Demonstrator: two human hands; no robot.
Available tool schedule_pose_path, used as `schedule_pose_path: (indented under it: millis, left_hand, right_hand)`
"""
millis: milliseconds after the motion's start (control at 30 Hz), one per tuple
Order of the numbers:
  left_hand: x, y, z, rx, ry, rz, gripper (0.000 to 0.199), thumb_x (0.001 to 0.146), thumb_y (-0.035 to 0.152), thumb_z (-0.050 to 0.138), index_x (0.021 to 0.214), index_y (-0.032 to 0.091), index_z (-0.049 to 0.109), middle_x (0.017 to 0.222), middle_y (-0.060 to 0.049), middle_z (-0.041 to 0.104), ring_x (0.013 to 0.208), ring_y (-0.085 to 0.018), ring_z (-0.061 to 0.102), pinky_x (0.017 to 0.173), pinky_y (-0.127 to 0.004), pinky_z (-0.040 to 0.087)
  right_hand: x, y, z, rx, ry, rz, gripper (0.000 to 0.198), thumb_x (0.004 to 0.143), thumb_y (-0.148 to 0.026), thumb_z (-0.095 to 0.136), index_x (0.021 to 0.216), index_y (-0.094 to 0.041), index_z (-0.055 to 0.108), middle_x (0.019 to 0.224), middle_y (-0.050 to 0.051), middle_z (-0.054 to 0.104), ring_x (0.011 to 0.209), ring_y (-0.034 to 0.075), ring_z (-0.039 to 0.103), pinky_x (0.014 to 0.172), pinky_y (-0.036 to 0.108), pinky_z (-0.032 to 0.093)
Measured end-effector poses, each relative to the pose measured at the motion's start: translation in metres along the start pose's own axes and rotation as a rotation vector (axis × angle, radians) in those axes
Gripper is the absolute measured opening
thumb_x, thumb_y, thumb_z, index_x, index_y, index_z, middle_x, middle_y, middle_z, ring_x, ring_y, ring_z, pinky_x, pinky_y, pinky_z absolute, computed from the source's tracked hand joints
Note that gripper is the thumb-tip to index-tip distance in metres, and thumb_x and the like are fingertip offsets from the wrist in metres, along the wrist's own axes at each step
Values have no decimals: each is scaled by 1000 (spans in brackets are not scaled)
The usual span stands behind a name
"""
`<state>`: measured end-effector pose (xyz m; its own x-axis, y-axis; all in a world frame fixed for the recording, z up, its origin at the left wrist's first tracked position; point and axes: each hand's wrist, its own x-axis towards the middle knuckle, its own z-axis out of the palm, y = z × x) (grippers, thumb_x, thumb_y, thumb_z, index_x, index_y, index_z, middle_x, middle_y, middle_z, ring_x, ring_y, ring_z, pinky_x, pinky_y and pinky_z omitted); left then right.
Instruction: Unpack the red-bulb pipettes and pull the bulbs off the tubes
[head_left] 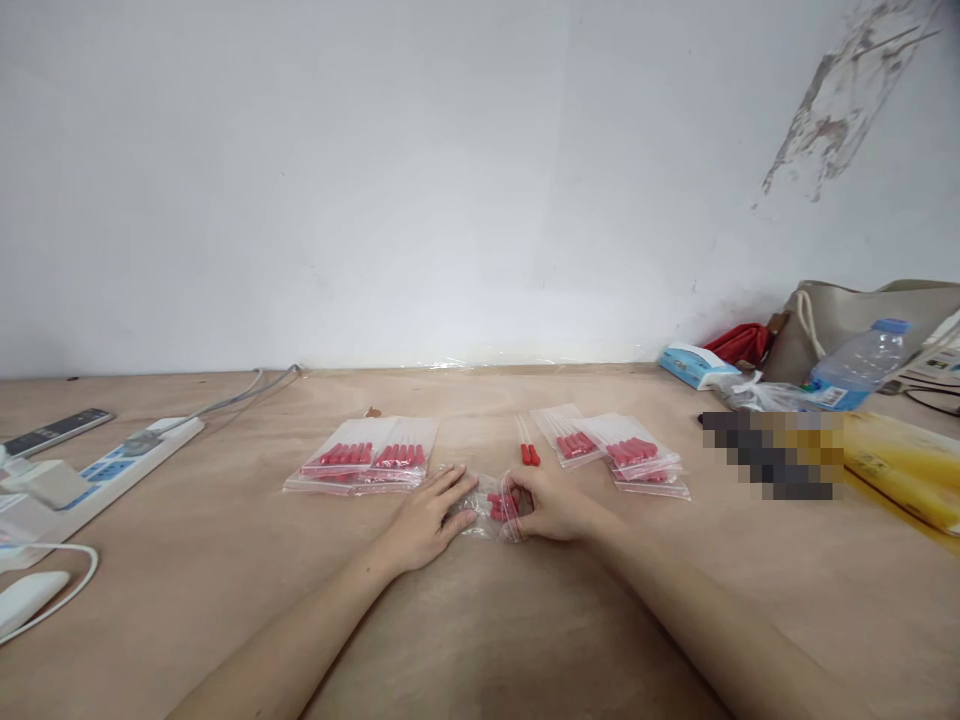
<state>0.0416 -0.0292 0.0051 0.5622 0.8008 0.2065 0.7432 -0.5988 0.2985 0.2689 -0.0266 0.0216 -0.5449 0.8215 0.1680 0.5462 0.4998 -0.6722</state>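
A clear zip bag (480, 520) lies flat on the table between my hands, with several red-bulbed droppers (501, 506) inside it. My left hand (429, 518) rests at the bag's left end, its fingers spread out and touching the plastic. At the right end, my right hand (551, 503) pinches the bag's edge between thumb and fingers. Just beyond that hand lie two loose droppers (529, 455) with red bulbs and thin pale stems. How far the bag's mouth is parted cannot be made out.
Filled bags of droppers sit in a left pile (352, 455) and a right pile (637, 452). A power strip (161, 445) with cables and a remote control (56, 432) are at left. A tissue pack (696, 366), water bottle (862, 365) and yellow package (904, 470) stand at right.
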Motion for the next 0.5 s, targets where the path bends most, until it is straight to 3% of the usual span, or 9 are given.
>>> schedule_pose_path:
  millis: [300, 500]
  left_hand:
    - [-1, -1, 1, -5, 18, 9, 48, 87, 45, 39, 132, 27, 36, 140, -5, 32, 129, -22, 29, 104, -42, 28]
    - [-1, -4, 3, 1, 53, -4, 49, 87, 44, 40, 132, 25, 36, 139, -7, 34, 128, -22, 30, 104, -42, 28]
  right_hand:
    - [1, -4, -5, 125, 38, 74, 12, 58, -10, 56, 68, -16, 54, 57, -5, 51, 52, 7, 46, 47, 17, 34]
    - [4, 1, -10, 572, 42, 119, 14, 61, -16, 61, 74, -15, 57, 61, -5, 55, 54, 6, 49, 52, 19, 39]
